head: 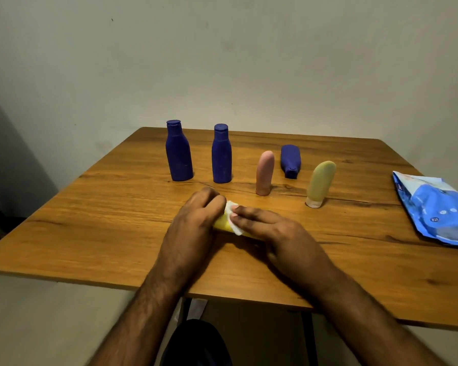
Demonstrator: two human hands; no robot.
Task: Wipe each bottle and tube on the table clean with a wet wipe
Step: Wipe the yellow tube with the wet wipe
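Note:
A yellow tube (220,223) lies on the wooden table (90,220) between my hands. My left hand (193,220) curls round its left end. A white wet wipe (232,216) is pressed onto the tube by the straight fingers of my right hand (273,231); most of the tube is hidden under it. Behind stand two blue bottles (179,151) (221,154), a pink tube (264,173) and a pale yellow-green tube (320,183), both on their caps. A third blue bottle (290,161) lies on its side.
A blue wet wipe pack (434,210) lies flat at the table's right edge. A wall runs just behind the table. Below the front edge I see dark table legs (308,336) and a dark object (196,344).

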